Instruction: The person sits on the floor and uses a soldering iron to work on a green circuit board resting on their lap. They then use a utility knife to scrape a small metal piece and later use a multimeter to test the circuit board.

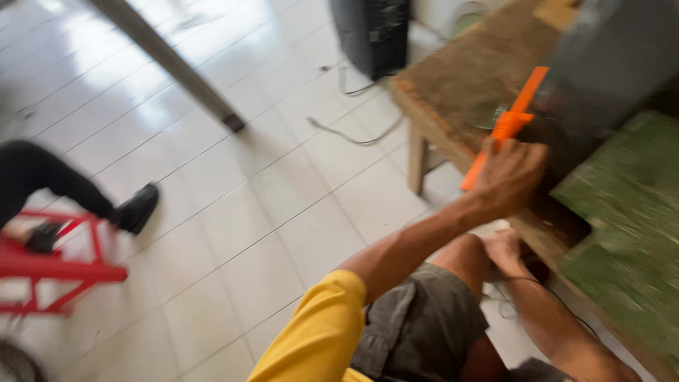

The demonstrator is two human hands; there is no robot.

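Note:
My left hand [511,177], on an arm with a yellow sleeve, is closed around a long orange plastic tool [520,106]. The tool lies slanted across a low wooden bench [467,78] and runs up to a dark grey object [608,64]. My right hand [503,249] is lower, beside my bent knee in grey shorts [424,318], at the bench's front edge near a thin black cable. Blur hides its fingers. A green board [626,212] lies on the bench at the right.
White floor tiles spread to the left. Another person's black-clad leg and shoe [138,206] rest by a red metal frame [56,269]. A slanted metal leg [170,64], a black box [371,32] and loose cables [353,134] are farther off.

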